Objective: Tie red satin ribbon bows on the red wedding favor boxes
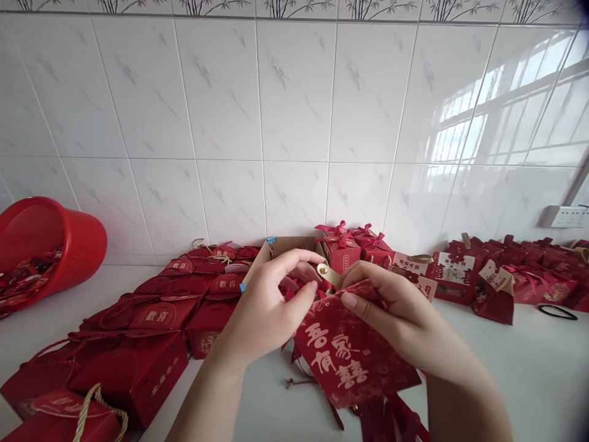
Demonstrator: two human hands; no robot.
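In front of me is a small red gift box (346,353) with pale Chinese characters, tilted above the table. My right hand (391,301) grips its upper edge, thumb on the printed face and fingers behind. My left hand (276,304) is curled at the box's top corner, thumb and forefinger closing round a gold strap (330,276) with a round metal stud. What its other fingers touch is hidden. Red ribbons (380,420) lie on the table beneath the box.
Rows of red gift boxes (159,316) line the left. A red bucket (85,230) lies on its side there. An open cardboard box (264,252) and ribboned boxes (343,255) stand by the tiled wall. More boxes and a black loop (558,313) are at right.
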